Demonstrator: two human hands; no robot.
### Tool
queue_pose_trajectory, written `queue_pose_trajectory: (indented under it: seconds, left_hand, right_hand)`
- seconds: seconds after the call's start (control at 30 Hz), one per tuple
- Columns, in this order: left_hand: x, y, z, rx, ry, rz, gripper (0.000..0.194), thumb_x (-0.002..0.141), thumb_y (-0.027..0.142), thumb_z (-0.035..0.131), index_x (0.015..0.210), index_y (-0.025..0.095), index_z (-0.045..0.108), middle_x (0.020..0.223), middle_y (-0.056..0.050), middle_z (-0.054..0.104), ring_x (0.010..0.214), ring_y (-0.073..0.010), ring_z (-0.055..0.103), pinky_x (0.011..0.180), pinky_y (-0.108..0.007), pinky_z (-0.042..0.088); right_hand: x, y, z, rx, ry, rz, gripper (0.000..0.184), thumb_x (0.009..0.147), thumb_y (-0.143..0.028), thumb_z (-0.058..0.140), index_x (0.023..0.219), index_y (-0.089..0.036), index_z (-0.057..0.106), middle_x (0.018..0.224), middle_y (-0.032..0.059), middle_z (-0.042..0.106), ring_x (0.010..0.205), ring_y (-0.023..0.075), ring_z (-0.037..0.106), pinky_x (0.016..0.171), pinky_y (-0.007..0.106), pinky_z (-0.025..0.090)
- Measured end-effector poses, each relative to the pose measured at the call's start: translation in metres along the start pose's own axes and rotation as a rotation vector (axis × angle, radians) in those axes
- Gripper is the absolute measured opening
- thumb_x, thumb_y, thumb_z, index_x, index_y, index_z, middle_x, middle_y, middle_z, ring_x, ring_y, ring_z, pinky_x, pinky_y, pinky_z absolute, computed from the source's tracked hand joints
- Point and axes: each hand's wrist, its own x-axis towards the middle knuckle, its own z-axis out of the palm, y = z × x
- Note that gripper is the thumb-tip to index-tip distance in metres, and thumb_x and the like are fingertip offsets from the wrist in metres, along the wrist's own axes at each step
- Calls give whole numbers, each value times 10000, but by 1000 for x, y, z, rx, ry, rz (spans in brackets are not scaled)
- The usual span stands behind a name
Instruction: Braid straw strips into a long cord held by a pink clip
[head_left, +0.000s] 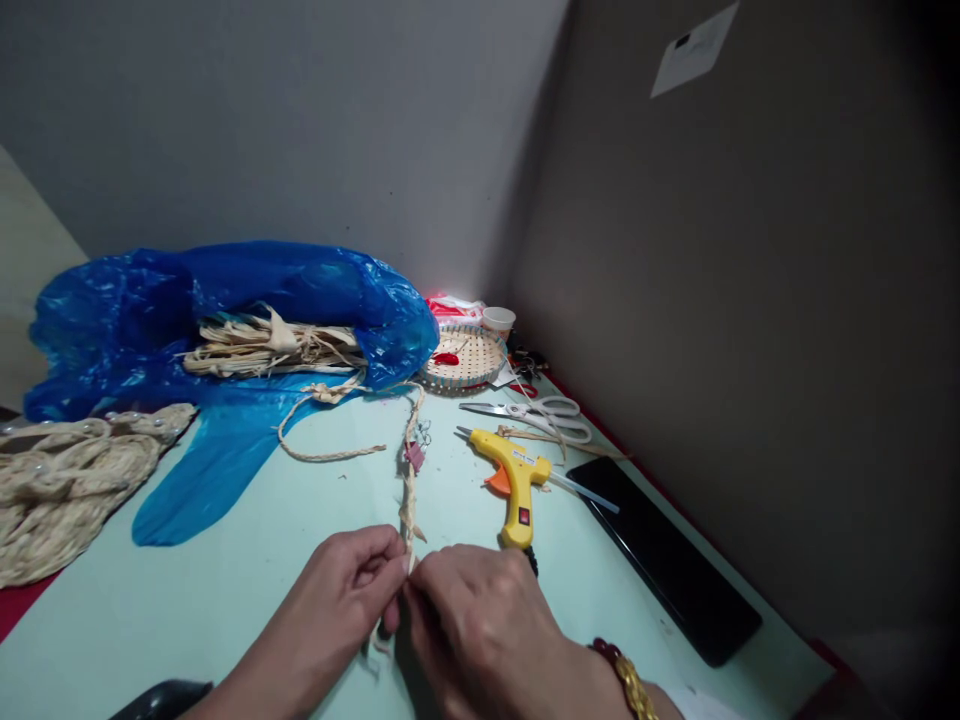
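Observation:
A pale braided cord of dried plant fibre [409,495] runs down the table toward me. A small pink clip or cloth scrap sits on it partway along. Its near end is pinched by my left hand [352,580], thumb against the fingers. Close beside it, my right hand [480,620] is closed at the same spot, its fingertips partly hidden behind the knuckles. Loose strand ends hang below the left fingers. The cord's far part curves left in a loop near a blue plastic bag [300,270], which holds a bundle of dry fibre strips [277,345].
Right of the cord lie a yellow glue gun [521,480], white-handled scissors [559,412] and a black phone [667,560]. Behind them stand a round woven basket [472,355] and a white cup [499,318]. Woven fibre pieces with beads [82,490] lie at left. Walls border the table.

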Motion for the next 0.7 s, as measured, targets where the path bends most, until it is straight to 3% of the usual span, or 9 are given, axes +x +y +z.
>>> queue_pose_trajectory:
  seconds: [0.17, 0.3, 0.37, 0.53, 0.6, 0.7]
  left_hand:
    - [-2, -5, -5, -231, -37, -36, 234, 815, 384, 581, 725, 173, 628, 693, 1, 608, 664, -152, 527, 593, -227, 398]
    - [-4, -6, -6, -268, -19, -67, 243, 794, 404, 615, 747, 168, 648, 659, 2, 597, 656, -155, 538, 630, -236, 432]
    - [-6, -4, -5, -272, 25, -81, 240, 773, 410, 629, 725, 175, 641, 630, 7, 585, 652, -161, 546, 633, -241, 447]
    - [-12, 6, 2, -322, 105, -139, 295, 742, 472, 626, 646, 194, 596, 598, 17, 578, 569, -141, 547, 540, -216, 443]
    - [-13, 9, 3, -314, 99, -144, 317, 745, 499, 614, 661, 195, 597, 581, 23, 559, 524, -126, 515, 500, -204, 415]
    - [-12, 7, 1, -219, 126, -103, 323, 743, 504, 613, 674, 189, 608, 558, 32, 530, 474, -105, 436, 447, -192, 338]
  right_hand:
    - [-4, -2, 7, -242, 43, -207, 169, 804, -46, 429, 773, -136, 569, 620, 41, 555, 488, 169, 457, 433, 314, 227]
    - [-2, -3, 8, -275, 155, -293, 135, 806, -64, 481, 777, -117, 601, 580, 30, 535, 497, 163, 449, 430, 320, 206]
    - [1, -1, 5, -127, 199, -208, 138, 828, -131, 497, 750, -134, 611, 569, 23, 544, 514, 155, 459, 461, 312, 257]
    - [5, 7, -10, 280, 133, 332, 115, 863, -272, 593, 922, -172, 603, 853, 40, 620, 819, 179, 561, 750, 316, 417]
    - [6, 9, -15, 385, 52, 411, 191, 876, -314, 607, 1019, -187, 593, 974, 46, 613, 935, 185, 556, 824, 311, 422]
    - [7, 10, -18, 470, -59, 411, 192, 920, -297, 547, 1079, -206, 602, 1049, 50, 615, 1002, 185, 545, 870, 304, 409]
